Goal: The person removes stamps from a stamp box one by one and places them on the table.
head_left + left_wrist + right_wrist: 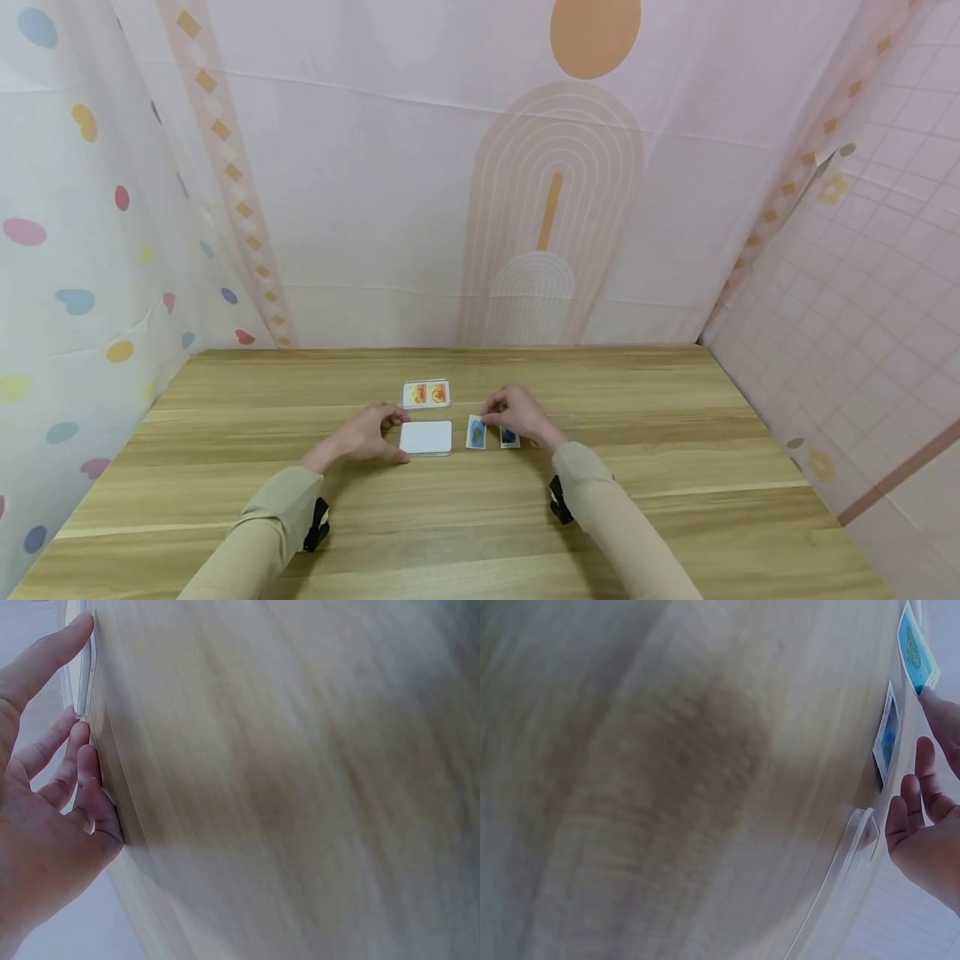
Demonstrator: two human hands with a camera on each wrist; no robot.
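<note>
Your left hand is spread in a wide C, thumb at the near left corner and fingers at the far left corner of a clear tray, gripping it. A white card lies in this tray, around the middle of the wooden table, well in from its left and right edges. Your right hand is nearly closed, thumb and forefinger pinching a blue picture card by its end; the other fingers are loosely bent. The card is just right of the white one. A dark blue card lies below that hand, and another clear tray sits beside it, towards the table's right edge. Nearer the table's back edge, an orange picture card lies behind the white card.
</note>
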